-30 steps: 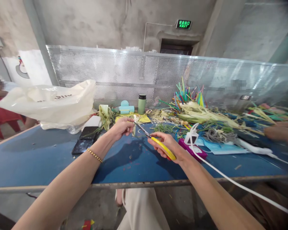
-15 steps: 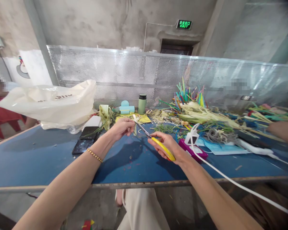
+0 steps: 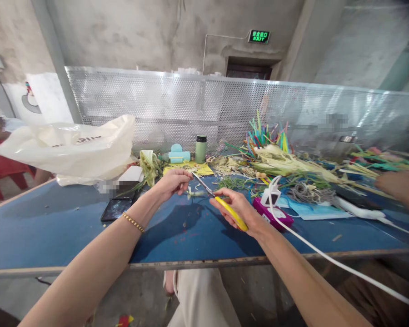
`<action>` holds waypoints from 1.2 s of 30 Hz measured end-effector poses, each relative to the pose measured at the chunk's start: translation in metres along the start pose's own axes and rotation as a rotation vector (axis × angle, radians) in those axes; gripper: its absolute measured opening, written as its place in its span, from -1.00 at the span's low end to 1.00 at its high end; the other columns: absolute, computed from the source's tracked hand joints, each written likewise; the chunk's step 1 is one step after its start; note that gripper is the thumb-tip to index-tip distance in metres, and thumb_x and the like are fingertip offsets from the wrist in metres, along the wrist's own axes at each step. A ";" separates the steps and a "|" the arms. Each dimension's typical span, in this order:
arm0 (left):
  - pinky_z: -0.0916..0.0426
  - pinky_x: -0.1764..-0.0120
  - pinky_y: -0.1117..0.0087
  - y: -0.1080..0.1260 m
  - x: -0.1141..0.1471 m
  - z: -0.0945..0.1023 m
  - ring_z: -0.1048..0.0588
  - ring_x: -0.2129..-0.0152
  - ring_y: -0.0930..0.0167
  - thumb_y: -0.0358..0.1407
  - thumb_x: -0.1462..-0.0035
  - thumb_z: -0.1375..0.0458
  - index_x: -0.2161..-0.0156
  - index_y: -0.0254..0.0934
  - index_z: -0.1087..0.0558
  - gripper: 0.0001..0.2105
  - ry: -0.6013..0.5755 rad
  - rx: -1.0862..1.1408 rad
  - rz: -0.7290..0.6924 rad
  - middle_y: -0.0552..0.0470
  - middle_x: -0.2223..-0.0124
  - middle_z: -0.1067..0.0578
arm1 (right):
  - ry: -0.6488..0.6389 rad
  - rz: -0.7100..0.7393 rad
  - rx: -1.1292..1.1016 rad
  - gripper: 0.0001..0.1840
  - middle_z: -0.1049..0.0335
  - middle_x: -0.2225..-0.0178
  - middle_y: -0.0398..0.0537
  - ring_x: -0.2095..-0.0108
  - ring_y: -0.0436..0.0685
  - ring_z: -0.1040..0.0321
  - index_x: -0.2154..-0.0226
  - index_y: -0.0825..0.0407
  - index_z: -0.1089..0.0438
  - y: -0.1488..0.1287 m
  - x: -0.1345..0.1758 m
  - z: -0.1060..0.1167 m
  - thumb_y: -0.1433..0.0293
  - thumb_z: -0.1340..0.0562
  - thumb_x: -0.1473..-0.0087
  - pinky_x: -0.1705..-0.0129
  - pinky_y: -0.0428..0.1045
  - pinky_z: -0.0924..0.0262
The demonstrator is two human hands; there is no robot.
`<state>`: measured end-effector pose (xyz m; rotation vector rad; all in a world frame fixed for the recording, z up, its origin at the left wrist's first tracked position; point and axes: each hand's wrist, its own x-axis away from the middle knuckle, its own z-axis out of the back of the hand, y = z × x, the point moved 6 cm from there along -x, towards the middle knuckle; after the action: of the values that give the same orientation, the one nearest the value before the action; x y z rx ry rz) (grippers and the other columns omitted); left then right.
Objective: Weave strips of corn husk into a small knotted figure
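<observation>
My right hand (image 3: pixel 234 206) is wrapped round the yellow handles of a pair of scissors (image 3: pixel 231 212). Their metal blades point up and left and look nearly closed, with the tips beside the fingers of my left hand (image 3: pixel 175 184). That hand is pinched, thumb against fingers; whatever lies in the pinch is too small to make out. Just below the blades shows a pale strip, apparently corn husk (image 3: pixel 195 193); whether it is falling or resting on the blue table (image 3: pixel 177 240) I cannot tell.
Behind my hands are a yellow sheet (image 3: pixel 201 169), a green flask (image 3: pixel 201 150) and dried husks (image 3: pixel 282 160). A purple power block (image 3: pixel 272 213) with a white cable sits right. Left are a phone (image 3: pixel 117 210) and a plastic bag (image 3: pixel 88 154). Another person's hand (image 3: pixel 397 186) is far right.
The pale strip that hung at my left fingertips is now lower, apart from the hand and under the blades. The scissor blades look more closed. Both hands have stayed nearly in place.
</observation>
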<state>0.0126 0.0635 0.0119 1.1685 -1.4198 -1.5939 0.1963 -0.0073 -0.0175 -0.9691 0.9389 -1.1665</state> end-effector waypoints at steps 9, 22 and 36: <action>0.02 0.76 0.55 0.010 0.008 0.001 -0.18 0.85 0.59 -0.43 0.04 -0.18 0.38 -0.36 -0.41 -0.94 -0.090 0.015 0.035 0.16 0.72 -0.31 | 0.208 0.165 0.096 -0.46 -0.23 0.63 -0.28 0.70 -0.11 -0.06 0.21 0.06 -0.36 -0.030 -0.015 0.019 0.09 -0.40 0.20 0.68 -0.16 0.04; -0.29 0.49 0.46 0.008 0.016 -0.013 -0.44 0.63 0.44 -0.25 -0.07 -0.18 0.22 -0.29 -0.56 -0.79 -0.202 -0.646 -0.079 0.00 0.48 -0.53 | 0.365 0.268 0.438 -0.55 -0.49 0.35 -0.02 0.34 0.11 -0.42 0.21 0.07 -0.47 -0.043 -0.087 0.008 0.15 -0.37 0.14 0.31 -0.05 -0.24; -0.23 0.29 0.34 -0.029 -0.010 0.021 -0.49 0.38 0.22 -0.36 0.08 -0.18 0.49 -0.25 -0.44 -0.98 0.088 -1.349 -0.090 -0.11 0.40 -0.55 | 0.104 -0.017 0.267 -0.77 -0.31 0.73 -0.16 0.70 0.10 -0.33 0.39 0.03 -0.42 0.000 -0.083 0.018 0.42 -0.39 0.21 0.69 -0.10 -0.14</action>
<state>-0.0014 0.0846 -0.0152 0.4318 -0.0245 -1.9339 0.2007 0.0766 -0.0049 -0.7082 0.8324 -1.3284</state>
